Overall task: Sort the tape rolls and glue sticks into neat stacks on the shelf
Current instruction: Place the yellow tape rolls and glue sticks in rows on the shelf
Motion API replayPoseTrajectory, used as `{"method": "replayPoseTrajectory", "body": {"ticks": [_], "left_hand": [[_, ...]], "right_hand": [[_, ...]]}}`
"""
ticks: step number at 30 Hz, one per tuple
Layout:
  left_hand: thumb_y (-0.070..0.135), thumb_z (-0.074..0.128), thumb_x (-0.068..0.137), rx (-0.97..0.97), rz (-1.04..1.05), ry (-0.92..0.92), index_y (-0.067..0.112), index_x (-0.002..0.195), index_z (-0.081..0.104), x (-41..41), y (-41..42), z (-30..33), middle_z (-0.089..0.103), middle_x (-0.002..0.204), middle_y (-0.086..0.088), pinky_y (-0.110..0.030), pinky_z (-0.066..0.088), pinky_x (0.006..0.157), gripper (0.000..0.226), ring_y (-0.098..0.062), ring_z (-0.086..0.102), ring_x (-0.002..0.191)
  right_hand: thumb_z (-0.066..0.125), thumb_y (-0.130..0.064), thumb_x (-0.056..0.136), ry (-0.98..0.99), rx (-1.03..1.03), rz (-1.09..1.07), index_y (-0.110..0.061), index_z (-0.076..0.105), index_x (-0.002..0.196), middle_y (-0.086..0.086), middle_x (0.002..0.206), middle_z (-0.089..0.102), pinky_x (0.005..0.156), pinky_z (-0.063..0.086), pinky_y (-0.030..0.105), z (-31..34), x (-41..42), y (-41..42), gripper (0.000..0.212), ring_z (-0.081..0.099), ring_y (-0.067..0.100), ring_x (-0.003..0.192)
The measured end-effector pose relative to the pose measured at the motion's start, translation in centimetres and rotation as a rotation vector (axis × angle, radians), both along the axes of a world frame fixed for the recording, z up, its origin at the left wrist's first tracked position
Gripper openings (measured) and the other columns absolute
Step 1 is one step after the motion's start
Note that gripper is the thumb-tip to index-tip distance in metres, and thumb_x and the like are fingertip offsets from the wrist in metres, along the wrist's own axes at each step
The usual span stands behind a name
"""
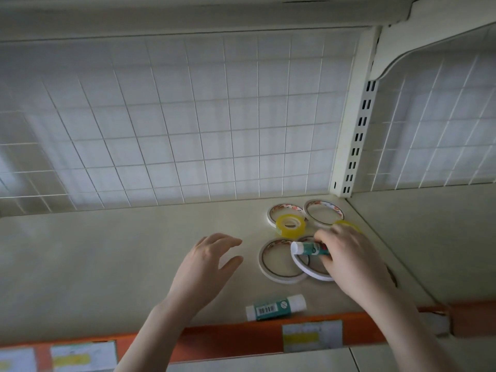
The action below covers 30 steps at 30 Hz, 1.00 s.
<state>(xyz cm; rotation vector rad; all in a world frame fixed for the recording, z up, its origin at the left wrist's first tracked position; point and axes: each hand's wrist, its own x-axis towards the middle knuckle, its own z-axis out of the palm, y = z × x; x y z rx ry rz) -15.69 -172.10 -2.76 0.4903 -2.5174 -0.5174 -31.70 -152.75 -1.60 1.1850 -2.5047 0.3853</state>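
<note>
While the right hand grasps a glue stick above the tape rolls, the released left hand hovers; next, probably, placement beside the second glue stick on the shelf.

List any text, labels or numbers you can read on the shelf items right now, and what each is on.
None is legible.
Glue stick near the shelf edge: barcode and round symbol, digits too small.
Held glue stick: print blurred.
Thin tape rolls: red print blurred.
Price labels: blurred.
</note>
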Motion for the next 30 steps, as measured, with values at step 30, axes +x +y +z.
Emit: {"method": "replayPoseTrajectory", "body": {"ticks": [30], "left_hand": [[0.049,0.047,0.087,-0.178,-0.536,-0.084,0.025,0.118,0.062,-10.5,9.6,2.4,0.061,0.118,0.005,-0.035,0.050,0.082,0.042,-0.017,0.058,0.105]], "right_hand": [[0.081,-0.001,0.066,0.142,-0.576,-0.184,0.000,0.067,0.094,0.013,0.078,0.065,0.057,0.051,0.036,-0.5,-4.1,12.3,0.032,0.063,0.032,0.063]]}}
